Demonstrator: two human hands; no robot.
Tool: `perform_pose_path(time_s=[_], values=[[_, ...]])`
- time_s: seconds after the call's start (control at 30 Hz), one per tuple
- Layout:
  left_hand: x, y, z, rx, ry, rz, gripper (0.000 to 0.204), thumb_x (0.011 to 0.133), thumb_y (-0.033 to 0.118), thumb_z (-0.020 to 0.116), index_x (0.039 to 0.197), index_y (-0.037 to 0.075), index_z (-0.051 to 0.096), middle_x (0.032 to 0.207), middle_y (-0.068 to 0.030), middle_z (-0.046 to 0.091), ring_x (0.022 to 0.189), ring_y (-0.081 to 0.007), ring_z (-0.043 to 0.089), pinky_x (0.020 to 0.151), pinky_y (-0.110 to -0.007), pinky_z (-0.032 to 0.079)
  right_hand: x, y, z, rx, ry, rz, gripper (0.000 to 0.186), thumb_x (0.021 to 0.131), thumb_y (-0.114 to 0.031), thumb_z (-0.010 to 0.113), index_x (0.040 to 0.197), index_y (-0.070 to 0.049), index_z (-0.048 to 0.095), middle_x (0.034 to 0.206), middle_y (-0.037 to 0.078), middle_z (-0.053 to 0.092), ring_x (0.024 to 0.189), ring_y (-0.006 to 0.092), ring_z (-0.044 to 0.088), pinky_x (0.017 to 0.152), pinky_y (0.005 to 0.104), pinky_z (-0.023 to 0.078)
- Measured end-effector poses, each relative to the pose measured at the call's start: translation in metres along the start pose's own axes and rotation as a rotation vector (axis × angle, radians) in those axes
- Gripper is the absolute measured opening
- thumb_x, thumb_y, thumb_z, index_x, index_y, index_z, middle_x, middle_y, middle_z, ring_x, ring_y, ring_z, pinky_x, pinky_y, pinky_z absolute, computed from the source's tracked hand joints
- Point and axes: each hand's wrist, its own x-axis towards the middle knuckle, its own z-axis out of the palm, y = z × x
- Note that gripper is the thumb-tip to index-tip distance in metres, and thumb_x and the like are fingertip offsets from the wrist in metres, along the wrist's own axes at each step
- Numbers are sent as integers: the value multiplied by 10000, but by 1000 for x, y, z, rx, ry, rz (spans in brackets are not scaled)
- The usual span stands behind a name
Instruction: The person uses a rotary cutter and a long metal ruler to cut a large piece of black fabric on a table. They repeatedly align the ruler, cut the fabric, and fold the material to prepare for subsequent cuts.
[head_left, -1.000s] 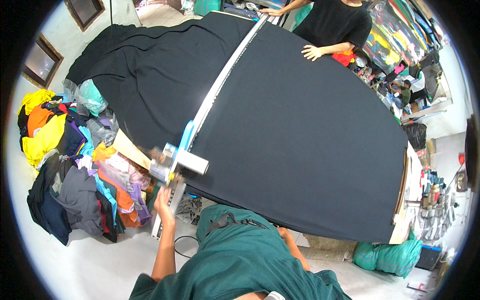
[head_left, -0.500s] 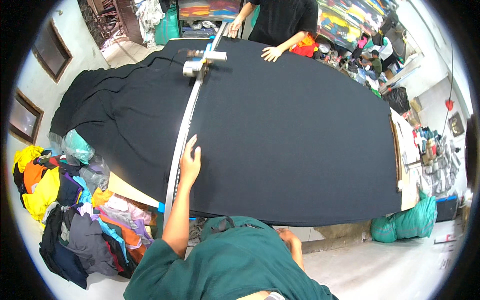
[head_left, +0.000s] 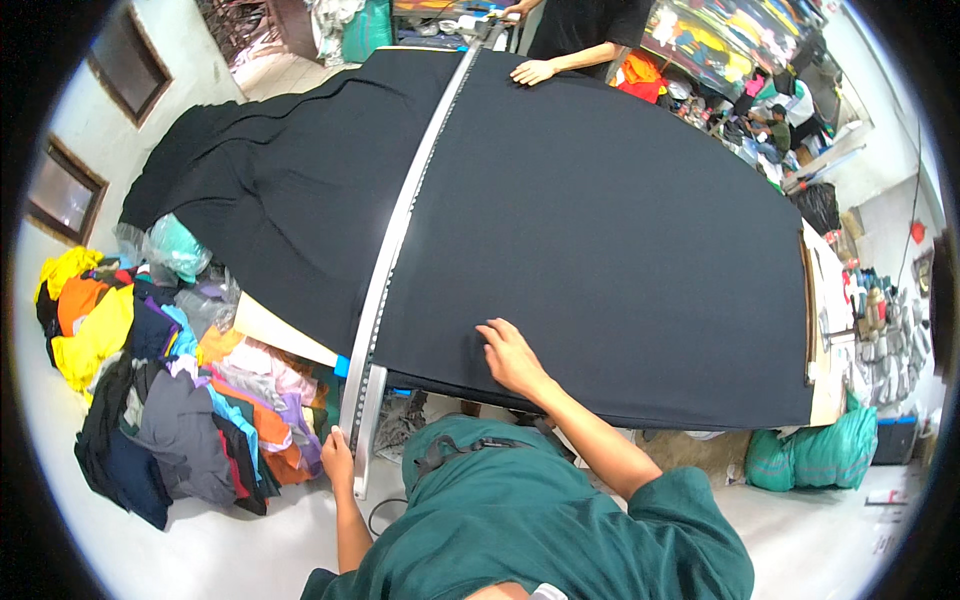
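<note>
Black fabric (head_left: 620, 230) covers the long table in layers, smooth on the right and wrinkled at the far left. A long metal rail (head_left: 401, 222) with a row of slots lies across it, its near end jutting past the table edge. My left hand (head_left: 339, 460) is closed on the left side of that near end. My right hand (head_left: 513, 358) hovers over or rests lightly on the fabric near the front edge, fingers apart. At the rail's far end is the cutting machine (head_left: 488, 28), partly cut off by the picture's edge.
Across the table a person in black lays a hand (head_left: 534, 72) on the fabric; their other hand is by the machine. Piled clothes (head_left: 180, 430) lie on the floor at left. A green sack (head_left: 812, 455) sits at the right, below a pale board (head_left: 826, 330).
The cutting machine has moved along the rail to the far end. My left hand has come down onto the rail's near end, and my right hand has come up over the fabric.
</note>
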Motion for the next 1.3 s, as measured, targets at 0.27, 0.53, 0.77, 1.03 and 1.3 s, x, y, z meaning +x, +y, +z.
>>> perform_pose_path(time_s=[0.27,0.53,0.77,1.03,1.3], values=[[-3,1,-11,-33,-39,-113,638,1122,488,434,850,-31,685,770,-246,660,751,-444,625,736,-523,466,49,-43,112,-284,-57,-225,617,1055,-223,559,1578,60,397,1646,297,364,1556,460,322,1286,554,276],[-2,-17,-18,49,79,-174,702,1081,569,435,896,-16,774,846,-251,740,845,-443,714,788,-540,504,65,-90,158,-330,17,14,745,1075,-348,497,1631,103,287,1718,316,236,1619,460,180,1306,611,141],[-13,19,-54,30,112,-143,702,1095,510,472,743,-66,663,666,-230,653,656,-421,627,704,-543,455,111,-91,152,-409,-374,-292,678,1049,-328,538,1607,31,401,1701,293,303,1609,440,229,1312,620,128],[-10,24,-45,-49,137,-51,690,1108,482,463,728,-66,640,649,-231,621,612,-393,597,670,-538,433,88,-45,129,-180,-104,-402,564,1090,-294,535,1590,-45,451,1690,253,347,1601,401,275,1309,595,197],[0,14,-28,-2,120,-97,676,1108,468,477,724,-65,637,637,-211,619,592,-362,582,650,-519,433,131,-22,101,-509,96,-60,601,1110,-335,462,1623,-28,402,1684,267,342,1606,415,246,1312,589,166]])
